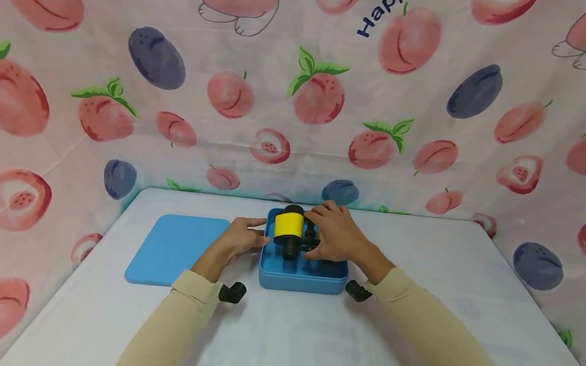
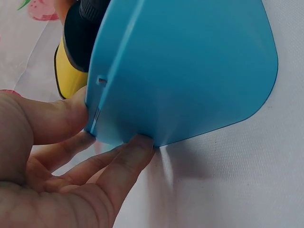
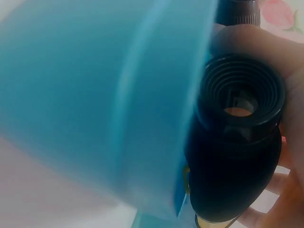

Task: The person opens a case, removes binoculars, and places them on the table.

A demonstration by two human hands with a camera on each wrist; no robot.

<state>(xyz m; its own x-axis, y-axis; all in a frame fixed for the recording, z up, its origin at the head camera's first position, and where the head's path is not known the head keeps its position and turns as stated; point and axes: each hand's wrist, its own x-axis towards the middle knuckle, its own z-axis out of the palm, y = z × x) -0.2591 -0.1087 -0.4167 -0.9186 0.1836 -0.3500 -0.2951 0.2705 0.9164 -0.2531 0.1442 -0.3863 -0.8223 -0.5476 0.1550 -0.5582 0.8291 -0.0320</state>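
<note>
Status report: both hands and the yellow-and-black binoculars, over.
Left hand steadies blue plastic box. Right hand grips yellow-and-black binoculars over box. Blue lid lies left, apart.

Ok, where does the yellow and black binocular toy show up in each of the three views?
Head: the yellow and black binoculars sit centre frame, in the blue box, under the right hand.
Left wrist: top left corner, behind the box wall.
Right wrist: right side, black eyepiece facing the camera.
Shared landmark: the blue box.
</note>
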